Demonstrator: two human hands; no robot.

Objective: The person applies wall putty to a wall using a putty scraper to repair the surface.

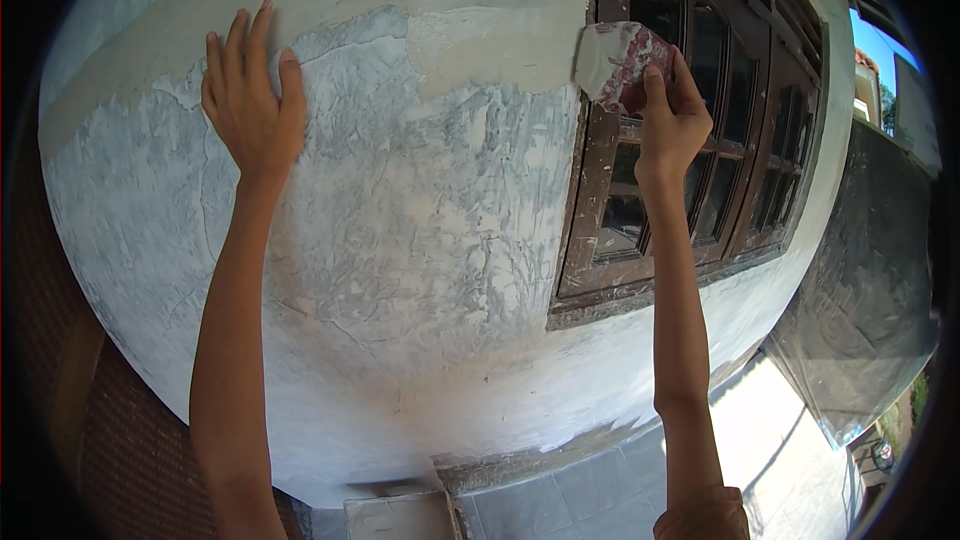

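My left hand (255,110) lies against the wall (400,200) at the upper left, palm toward it and fingers spread, holding nothing. In my right hand (675,130) is a reddish putty scraper (625,65), pinched between thumb and fingers and crusted with pale putty. Its left edge carries a cream smear, right where the wall meets the window frame (597,140). Smooth cream putty (490,45) covers the upper wall. Below it the surface is rough, patchy white and grey.
Brown wooden window shutters (735,180) with glass panes fill the upper right. A dark sheet (860,270) hangs farther right. Grey floor tiles (560,490) lie below, with a pale box-like object (400,518) at the bottom edge. A brown woven surface (140,470) borders the lower left.
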